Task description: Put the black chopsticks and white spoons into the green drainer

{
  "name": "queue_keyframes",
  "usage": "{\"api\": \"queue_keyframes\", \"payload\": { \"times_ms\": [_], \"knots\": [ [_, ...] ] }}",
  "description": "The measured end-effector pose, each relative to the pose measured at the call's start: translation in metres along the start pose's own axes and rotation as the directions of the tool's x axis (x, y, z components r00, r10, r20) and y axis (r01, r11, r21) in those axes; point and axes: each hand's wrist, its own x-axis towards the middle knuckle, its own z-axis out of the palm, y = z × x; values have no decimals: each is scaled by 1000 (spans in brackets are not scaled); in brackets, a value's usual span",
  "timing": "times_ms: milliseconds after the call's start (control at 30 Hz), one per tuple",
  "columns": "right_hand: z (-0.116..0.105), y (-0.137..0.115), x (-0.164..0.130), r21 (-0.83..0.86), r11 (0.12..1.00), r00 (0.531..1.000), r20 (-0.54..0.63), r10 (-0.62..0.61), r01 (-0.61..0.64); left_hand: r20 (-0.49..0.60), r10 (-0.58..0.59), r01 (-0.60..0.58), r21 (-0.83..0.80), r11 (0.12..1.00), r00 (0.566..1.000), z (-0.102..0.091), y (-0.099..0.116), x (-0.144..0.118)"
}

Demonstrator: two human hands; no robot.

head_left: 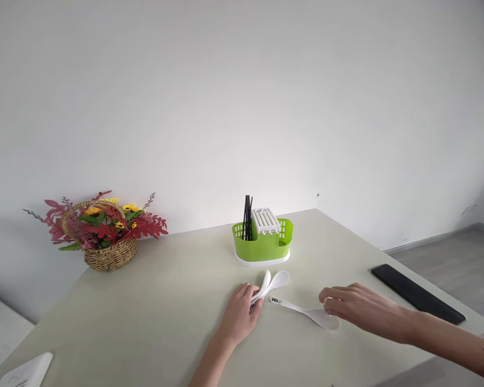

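Observation:
My left hand (pixel 239 312) lies on the pale table (pixel 153 317) and grips the handles of two white spoons (pixel 275 281), whose bowls point toward a green cutlery holder (pixel 262 246). That holder has a white base, a white slotted insert and black chopsticks (pixel 247 217) standing in its left part. My right hand (pixel 357 307) rests with curled fingers on the bowl end of a white rice paddle (pixel 306 312) lying flat on the table; whether it grips the paddle is unclear.
A woven basket of red and yellow artificial flowers (pixel 105 231) stands at the table's far left. A long black flat object (pixel 417 294) lies near the right edge. A white object (pixel 26 371) sits at the near left corner. A plain wall is behind.

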Motion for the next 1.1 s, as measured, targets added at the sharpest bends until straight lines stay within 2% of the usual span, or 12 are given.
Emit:
{"api": "queue_keyframes", "payload": {
  "times_ms": [100, 300, 367, 467, 667, 767, 833, 867, 933, 967, 1033, 1100],
  "knots": [
    [17, -17, -6, 54, 996, 996, 47, 72, -75, 2, -3, 3, -13, 1000, 1000, 2, -1, -1],
    [78, -36, -26, -8, 979, 976, -83, 203, -205, -22, -2, 2, -2, 1000, 1000, 9, -6, -3],
    [84, -39, -25, -10, 976, 972, -85, 218, -220, -24, 4, -4, 6, 1000, 1000, 10, -7, -3],
    [79, -42, -19, 25, 979, 978, -42, 204, -203, -28, 7, -6, 16, 1000, 1000, 10, -6, -3],
    [54, -43, -6, 110, 977, 980, -50, 191, -185, -55, 18, -17, 23, 1000, 998, 10, -4, -5],
    [25, -39, 5, 183, 955, 964, -82, 252, -234, -69, 30, -28, 31, 999, 997, 11, -4, -6],
    [-2, -35, 18, 301, 906, 934, -107, 342, -297, -73, 34, -32, 33, 999, 997, 11, -4, -6],
    [-17, -34, 27, 378, 862, 901, -135, 412, -337, -74, 34, -31, 34, 999, 997, 11, -4, -6],
    [-46, -35, 47, 537, 744, 852, -84, 517, -398, -71, 29, -27, 32, 999, 997, 11, -4, -6],
    [-60, -38, 59, 627, 674, 843, -50, 535, -390, -68, 27, -25, 31, 999, 997, 10, -4, -6],
    [-82, -45, 83, 810, 488, 826, -9, 564, -325, -63, 24, -22, 24, 999, 998, 10, -4, -6],
    [-95, -56, 105, 909, 291, 805, 77, 588, -299, -58, 26, -25, 17, 1000, 998, 10, -5, -5]
  ]
}}
